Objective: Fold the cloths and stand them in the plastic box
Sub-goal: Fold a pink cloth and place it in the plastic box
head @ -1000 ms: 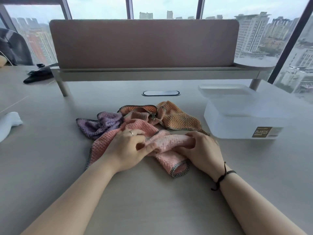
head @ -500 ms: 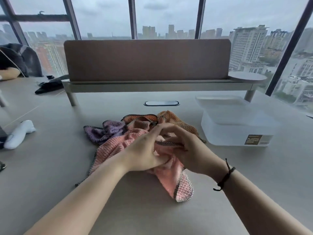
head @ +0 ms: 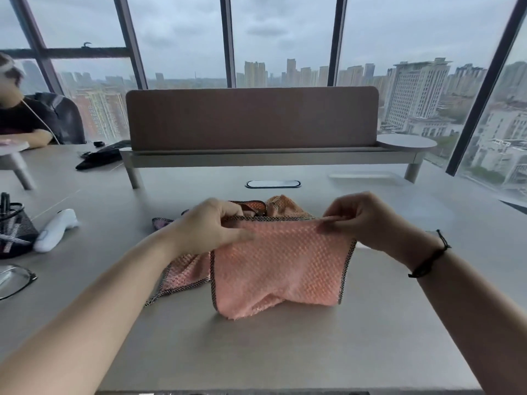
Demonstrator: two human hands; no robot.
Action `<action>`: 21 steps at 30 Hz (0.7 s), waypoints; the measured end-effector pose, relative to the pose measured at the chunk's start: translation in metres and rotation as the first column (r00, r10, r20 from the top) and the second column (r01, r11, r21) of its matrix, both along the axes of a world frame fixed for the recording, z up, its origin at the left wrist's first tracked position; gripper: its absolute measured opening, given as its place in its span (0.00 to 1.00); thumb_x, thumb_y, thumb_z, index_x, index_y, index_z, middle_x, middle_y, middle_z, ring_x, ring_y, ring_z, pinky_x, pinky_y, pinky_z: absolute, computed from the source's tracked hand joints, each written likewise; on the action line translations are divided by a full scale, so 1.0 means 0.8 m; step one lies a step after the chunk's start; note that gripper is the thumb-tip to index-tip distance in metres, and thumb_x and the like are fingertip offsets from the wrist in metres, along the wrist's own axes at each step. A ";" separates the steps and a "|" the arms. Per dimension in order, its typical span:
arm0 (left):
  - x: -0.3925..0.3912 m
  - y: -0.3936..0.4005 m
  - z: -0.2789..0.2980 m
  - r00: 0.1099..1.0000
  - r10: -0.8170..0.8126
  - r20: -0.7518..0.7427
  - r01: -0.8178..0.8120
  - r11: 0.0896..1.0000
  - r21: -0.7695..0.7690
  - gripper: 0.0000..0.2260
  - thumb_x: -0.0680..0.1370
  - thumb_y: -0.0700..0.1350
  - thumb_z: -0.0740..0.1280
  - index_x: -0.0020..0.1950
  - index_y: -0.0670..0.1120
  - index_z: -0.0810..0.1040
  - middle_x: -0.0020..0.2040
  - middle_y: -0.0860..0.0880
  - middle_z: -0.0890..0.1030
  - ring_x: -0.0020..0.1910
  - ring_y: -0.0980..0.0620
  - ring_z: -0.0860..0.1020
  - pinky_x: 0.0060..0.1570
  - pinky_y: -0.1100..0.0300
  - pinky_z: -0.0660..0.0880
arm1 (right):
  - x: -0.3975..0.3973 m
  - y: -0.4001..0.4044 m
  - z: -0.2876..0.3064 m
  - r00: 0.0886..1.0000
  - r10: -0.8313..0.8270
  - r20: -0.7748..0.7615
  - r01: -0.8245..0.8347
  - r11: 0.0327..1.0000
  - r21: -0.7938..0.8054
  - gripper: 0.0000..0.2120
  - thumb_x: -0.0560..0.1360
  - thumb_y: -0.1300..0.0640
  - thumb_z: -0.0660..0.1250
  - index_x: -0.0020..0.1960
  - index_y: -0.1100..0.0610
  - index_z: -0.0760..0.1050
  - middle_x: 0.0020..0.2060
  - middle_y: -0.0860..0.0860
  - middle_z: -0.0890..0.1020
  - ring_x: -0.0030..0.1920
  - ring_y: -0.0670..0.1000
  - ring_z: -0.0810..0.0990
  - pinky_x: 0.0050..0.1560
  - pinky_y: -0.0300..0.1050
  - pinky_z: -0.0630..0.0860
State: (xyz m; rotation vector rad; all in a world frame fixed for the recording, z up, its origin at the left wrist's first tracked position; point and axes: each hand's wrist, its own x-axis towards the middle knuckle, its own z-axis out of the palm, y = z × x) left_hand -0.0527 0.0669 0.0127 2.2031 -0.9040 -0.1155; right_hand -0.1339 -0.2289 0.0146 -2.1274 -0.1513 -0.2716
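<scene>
A pink waffle-weave cloth (head: pixel 279 263) with a dark checked hem hangs in front of me above the table. My left hand (head: pixel 214 226) pinches its top edge on the left and my right hand (head: pixel 368 220) pinches it on the right. More pink fabric (head: pixel 188 269) trails onto the table under my left wrist. Behind the hands lie an orange cloth (head: pixel 282 202) and the edge of a purple cloth (head: pixel 161 222). A clear plastic lid (head: pixel 368 176) lies far right. The box itself is washed out and mostly hidden behind my right hand.
At the left edge of the grey table (head: pixel 285 352) are a white handheld device (head: pixel 55 229), a black mesh holder (head: pixel 14 232) and glasses (head: pixel 14 280). A brown divider (head: pixel 251 121) on a raised shelf closes the far side. A person (head: pixel 17 121) sits far left.
Both hands have lifted off the pile and moved apart, raising the pink cloth and stretching its top edge between them. The camera has tilted up.
</scene>
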 end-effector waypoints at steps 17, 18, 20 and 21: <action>-0.060 0.046 -0.061 0.978 -0.111 -0.177 0.103 0.993 -0.049 0.04 0.71 0.42 0.78 0.43 0.51 0.87 0.40 0.51 0.87 0.40 0.50 0.84 0.43 0.58 0.78 | -0.081 -0.004 -0.051 0.942 0.329 -0.070 -0.292 0.904 0.313 0.11 0.60 0.59 0.82 0.35 0.59 0.80 0.39 0.59 0.84 0.40 0.53 0.80 0.43 0.41 0.78; -0.061 0.047 -0.080 0.979 -0.095 -0.178 0.102 0.994 0.031 0.04 0.71 0.44 0.78 0.43 0.52 0.87 0.41 0.53 0.87 0.42 0.53 0.85 0.46 0.60 0.78 | -0.082 -0.002 -0.071 0.936 0.323 -0.136 -0.295 0.936 0.194 0.10 0.61 0.58 0.82 0.36 0.57 0.82 0.40 0.59 0.84 0.40 0.51 0.80 0.43 0.42 0.77; -0.066 0.049 -0.101 0.986 -0.073 -0.153 0.081 0.996 0.047 0.03 0.71 0.46 0.78 0.44 0.53 0.87 0.44 0.55 0.86 0.45 0.56 0.84 0.51 0.61 0.77 | -0.085 0.005 -0.100 0.932 0.300 -0.202 -0.309 0.951 -0.017 0.08 0.63 0.59 0.81 0.37 0.52 0.83 0.42 0.55 0.85 0.38 0.50 0.81 0.42 0.45 0.77; -0.069 0.050 -0.105 0.985 -0.080 -0.154 0.082 0.997 0.010 0.03 0.71 0.46 0.78 0.44 0.52 0.87 0.44 0.55 0.86 0.46 0.56 0.84 0.52 0.61 0.77 | -0.088 0.008 -0.107 0.933 0.291 -0.211 -0.310 0.949 -0.062 0.08 0.64 0.59 0.80 0.36 0.50 0.83 0.42 0.53 0.85 0.39 0.52 0.82 0.43 0.48 0.77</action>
